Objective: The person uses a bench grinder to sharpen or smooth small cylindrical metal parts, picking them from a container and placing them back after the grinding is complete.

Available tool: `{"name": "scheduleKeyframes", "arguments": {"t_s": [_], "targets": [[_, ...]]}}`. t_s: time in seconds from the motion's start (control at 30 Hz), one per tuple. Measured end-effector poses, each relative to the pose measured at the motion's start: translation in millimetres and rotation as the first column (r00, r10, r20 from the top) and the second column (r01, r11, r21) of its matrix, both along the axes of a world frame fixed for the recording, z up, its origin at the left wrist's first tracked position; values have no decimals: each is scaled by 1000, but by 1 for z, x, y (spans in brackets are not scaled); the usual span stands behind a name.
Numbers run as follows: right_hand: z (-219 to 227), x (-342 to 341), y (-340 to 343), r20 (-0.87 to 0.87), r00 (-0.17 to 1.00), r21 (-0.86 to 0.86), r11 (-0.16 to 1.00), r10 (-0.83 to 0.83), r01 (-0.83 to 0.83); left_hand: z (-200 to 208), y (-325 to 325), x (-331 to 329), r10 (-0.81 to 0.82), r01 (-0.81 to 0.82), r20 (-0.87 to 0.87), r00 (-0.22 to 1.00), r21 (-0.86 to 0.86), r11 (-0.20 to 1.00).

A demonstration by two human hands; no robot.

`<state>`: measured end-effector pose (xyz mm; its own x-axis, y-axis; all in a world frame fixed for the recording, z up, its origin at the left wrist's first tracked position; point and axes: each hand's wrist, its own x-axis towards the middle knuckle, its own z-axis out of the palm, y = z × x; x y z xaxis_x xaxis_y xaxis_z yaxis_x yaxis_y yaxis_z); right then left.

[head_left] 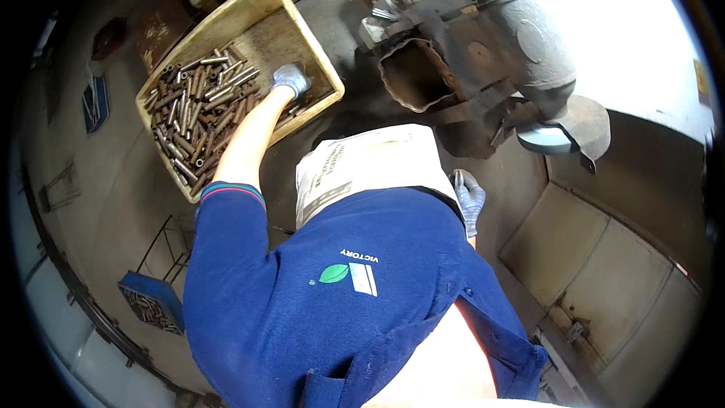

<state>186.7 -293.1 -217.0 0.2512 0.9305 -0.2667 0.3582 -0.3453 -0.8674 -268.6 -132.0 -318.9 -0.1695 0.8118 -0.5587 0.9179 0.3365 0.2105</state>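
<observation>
L hand point(291, 79) in yellow bin point(226, 11) on metal tubes point(198, 102) — grip unclear; R hand point(470, 198) by lap — relaxed, empty

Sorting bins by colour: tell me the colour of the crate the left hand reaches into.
The crate is pale yellow, holding rusty brown metal tubes; head view.

a dusty grey concrete floor point(128, 181) fills the left side, from nine to eleven o'clock. at two o'clock stands a heavy grey bench grinder point(529, 38) with a dark wheel guard, and bright light washes out the wall behind it. a rusty metal chute point(415, 75) sits near one o'clock. beige metal panels point(604, 272) with a small latch spread across four o'clock. at seven o'clock a blue box point(151, 302) rests by a thin wire frame point(170, 245).
</observation>
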Motion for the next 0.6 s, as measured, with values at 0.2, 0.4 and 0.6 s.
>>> {"name": "scheduleKeyframes", "arguments": {"t_s": [0.2, 0.4, 0.6], "targets": [[0, 7, -17, 35, 998, 6, 998, -55, 55, -22, 12, 10, -72, 72, -26, 997, 9, 997], [-3, 13, -28, 30, 995, 6, 995, -100, 100, -16, 9, -4, 78, -77, -6, 997, 121, 990], [29, 0, -17, 68, 996, 128, 990, -65, 56, 72, -25, -61, 435, -694, 840, 325, -101, 713]]}}
